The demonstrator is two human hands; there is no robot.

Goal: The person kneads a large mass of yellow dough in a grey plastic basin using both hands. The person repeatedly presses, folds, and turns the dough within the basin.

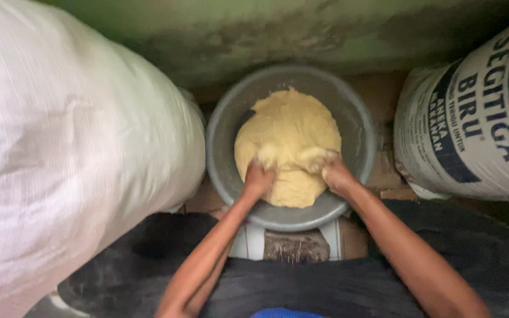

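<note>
Pale yellow dough (287, 144) is filling the grey basin (225, 135), lying just ahead of both hands. The left hand (258, 178) and right hand (336, 174) are pressing into its near edge — each grip sunk in, closure unclear — equally near.

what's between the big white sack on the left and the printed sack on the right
In the head view, a grey basin of pale yellow dough sits between them, with the left hand and right hand pressed into it.
</note>
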